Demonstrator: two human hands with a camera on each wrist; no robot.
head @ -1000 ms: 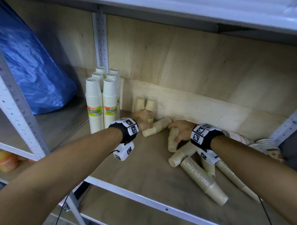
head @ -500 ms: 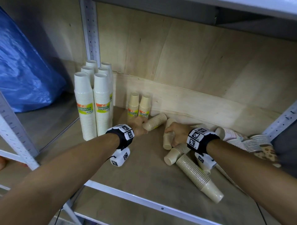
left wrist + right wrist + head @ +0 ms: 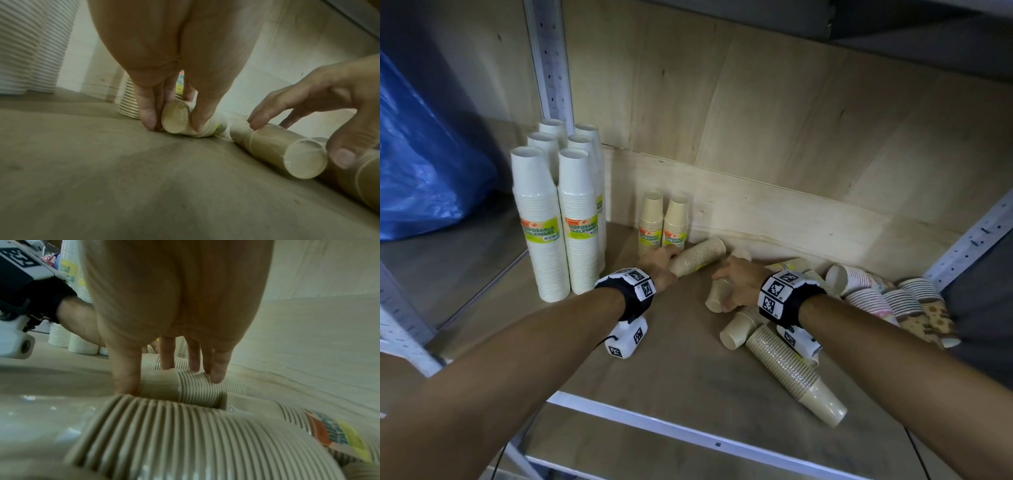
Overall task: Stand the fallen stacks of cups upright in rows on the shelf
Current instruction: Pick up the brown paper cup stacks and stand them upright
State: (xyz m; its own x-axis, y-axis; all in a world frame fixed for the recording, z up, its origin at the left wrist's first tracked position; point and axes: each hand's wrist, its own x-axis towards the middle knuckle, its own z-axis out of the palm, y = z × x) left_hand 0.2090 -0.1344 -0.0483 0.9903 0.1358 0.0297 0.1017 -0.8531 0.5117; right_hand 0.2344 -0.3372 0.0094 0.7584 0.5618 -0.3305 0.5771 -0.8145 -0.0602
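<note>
Now, lower right of the head view, a long fallen stack (image 3: pixel 796 371) is lying loose; mid-frame, both hands have pushed deeper: right hand (image 3: pixel 739 284) curling over its beige stack (image 3: pixel 719 294), left hand (image 3: pixel 659 265) pinching another stack (image 3: pixel 697 257), its thumb-and-finger grip clear only from the left wrist.

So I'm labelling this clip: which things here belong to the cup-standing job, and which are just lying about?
Job:
- left hand gripping a fallen beige stack
- right hand on another fallen stack
- the other fallen stacks
- upright beige stacks
- shelf

Lying about:
- blue plastic bag
</note>
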